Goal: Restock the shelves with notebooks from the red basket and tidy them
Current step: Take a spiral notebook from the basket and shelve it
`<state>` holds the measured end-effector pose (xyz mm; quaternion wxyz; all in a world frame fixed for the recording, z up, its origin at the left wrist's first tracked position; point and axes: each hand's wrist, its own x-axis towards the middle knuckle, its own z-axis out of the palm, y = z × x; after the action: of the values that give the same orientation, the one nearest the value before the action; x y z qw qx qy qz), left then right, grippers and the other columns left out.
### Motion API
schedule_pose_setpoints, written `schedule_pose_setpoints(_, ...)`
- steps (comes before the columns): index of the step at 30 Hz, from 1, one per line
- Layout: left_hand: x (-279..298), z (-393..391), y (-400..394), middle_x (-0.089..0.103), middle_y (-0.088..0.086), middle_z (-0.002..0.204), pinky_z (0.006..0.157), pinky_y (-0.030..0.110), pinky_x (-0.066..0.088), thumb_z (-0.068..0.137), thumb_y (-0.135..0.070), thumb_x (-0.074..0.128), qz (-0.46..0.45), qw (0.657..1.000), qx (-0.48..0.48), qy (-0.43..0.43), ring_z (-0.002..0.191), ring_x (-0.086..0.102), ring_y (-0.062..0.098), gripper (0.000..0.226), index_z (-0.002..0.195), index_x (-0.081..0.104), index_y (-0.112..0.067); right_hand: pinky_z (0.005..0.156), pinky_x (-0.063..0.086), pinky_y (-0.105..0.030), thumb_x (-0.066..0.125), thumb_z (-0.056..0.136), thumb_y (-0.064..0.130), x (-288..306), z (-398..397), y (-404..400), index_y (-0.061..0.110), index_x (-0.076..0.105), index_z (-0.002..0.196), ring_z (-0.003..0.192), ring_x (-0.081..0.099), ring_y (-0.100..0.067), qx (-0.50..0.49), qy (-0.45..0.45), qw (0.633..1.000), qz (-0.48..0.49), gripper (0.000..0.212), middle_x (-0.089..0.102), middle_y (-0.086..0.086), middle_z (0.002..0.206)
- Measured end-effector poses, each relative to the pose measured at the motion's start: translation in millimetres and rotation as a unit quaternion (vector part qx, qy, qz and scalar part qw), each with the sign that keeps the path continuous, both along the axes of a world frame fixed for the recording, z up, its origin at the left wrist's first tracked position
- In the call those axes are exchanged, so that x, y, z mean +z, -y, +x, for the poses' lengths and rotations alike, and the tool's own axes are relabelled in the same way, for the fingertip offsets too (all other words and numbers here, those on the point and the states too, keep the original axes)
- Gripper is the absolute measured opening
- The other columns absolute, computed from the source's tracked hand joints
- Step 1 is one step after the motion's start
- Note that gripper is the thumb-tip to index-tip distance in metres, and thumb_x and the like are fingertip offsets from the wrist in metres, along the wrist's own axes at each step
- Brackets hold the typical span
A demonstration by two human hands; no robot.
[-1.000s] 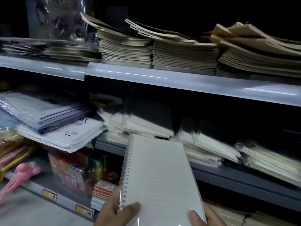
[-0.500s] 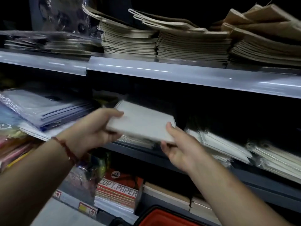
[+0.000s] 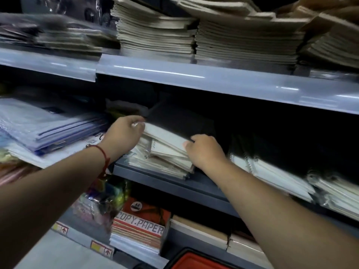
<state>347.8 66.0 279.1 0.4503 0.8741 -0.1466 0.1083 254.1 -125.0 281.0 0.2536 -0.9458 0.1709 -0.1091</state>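
Grey metal shelves (image 3: 223, 82), dim light, paper goods on every level. Both hands reach into the middle shelf. Left hand (image 3: 124, 133) curls its fingers round the left edge of the top notebook (image 3: 167, 135), a black-covered one lying tilted on a loose stack of wrapped notebooks (image 3: 161, 162). Right hand (image 3: 204, 150) grips the same notebook's near right corner, thumb on the pale page edge. Red cord bracelet (image 3: 104, 158) on the left wrist. Red basket (image 3: 196, 262) just shows at the bottom edge, below the shelves. Pack of copy paper (image 3: 138, 228) on the lower shelf. Tall stacks of pads (image 3: 155, 33) above.
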Motion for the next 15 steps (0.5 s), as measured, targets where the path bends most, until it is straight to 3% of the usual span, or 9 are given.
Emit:
schedule_pose_setpoints(2,0.1,-10.0,-6.3,0.071,0.007,0.107,0.082,0.035,0.051,0.100,-0.035,0.052,0.019,1.000,-0.003,0.000,0.099,0.068,0.031,0.037,0.135,0.059,-0.024,0.105,0.042,-0.037,0.043,0.101,0.042,-0.1,-2.1,3.1,0.016,0.050,0.142,0.131,0.046,-0.031,0.011,-0.028,0.999,-0.012,0.050,0.049,-0.011,0.145)
schedule_pose_setpoints(6,-1.0,-37.5,-19.5,0.063,0.008,0.104,0.070,0.033,0.044,0.098,-0.042,0.051,0.081,0.993,0.012,0.082,0.083,0.061,0.021,0.052,0.147,0.043,-0.028,0.112,0.034,-0.040,0.037,0.101,0.052,4.4,-18.9,3.2,0.019,0.034,0.152,0.139,0.034,-0.035,0.021,-0.043,0.999,-0.015,0.061,0.031,-0.014,0.154)
schedule_pose_setpoints(8,-6.2,-65.3,-27.5,0.057,0.004,0.112,0.077,0.035,0.044,0.098,-0.042,0.052,0.098,0.988,0.016,0.121,0.090,0.055,0.018,0.051,0.146,0.043,-0.029,0.110,0.037,-0.041,0.039,0.100,0.052,3.7,-40.4,-1.0,0.021,0.038,0.150,0.134,0.038,-0.033,0.021,0.001,0.999,-0.031,0.058,0.034,-0.012,0.151)
schedule_pose_setpoints(11,-24.1,-125.8,-32.3,0.058,-0.002,0.108,0.081,0.035,0.047,0.097,-0.041,0.053,0.105,0.990,-0.018,0.097,0.090,0.059,0.018,0.043,0.138,0.050,-0.030,0.102,0.043,-0.041,0.047,0.099,0.045,-11.1,-98.5,-9.4,0.020,0.050,0.139,0.124,0.047,-0.029,0.061,0.057,0.995,-0.050,0.047,0.046,-0.008,0.138)
schedule_pose_setpoints(13,-52.3,-170.9,-30.9,0.060,-0.001,0.108,0.082,0.032,0.048,0.095,-0.039,0.056,0.146,0.985,-0.059,0.068,0.090,0.063,0.017,0.041,0.135,0.055,-0.028,0.102,0.043,-0.041,0.052,0.097,0.043,-39.8,-148.6,-11.5,0.021,0.052,0.137,0.123,0.047,-0.028,0.114,0.042,0.987,-0.106,0.046,0.050,-0.007,0.133)
schedule_pose_setpoints(15,-82.2,-211.6,-24.9,0.062,0.001,0.111,0.089,0.034,0.050,0.087,-0.049,0.054,0.186,0.977,-0.100,0.031,0.101,0.065,0.020,0.050,0.132,0.059,-0.026,0.104,0.041,-0.041,0.054,0.095,0.044,-77.7,-197.0,-8.7,0.024,0.050,0.140,0.124,0.047,-0.028,0.152,-0.030,0.976,-0.153,0.050,0.050,-0.005,0.134)
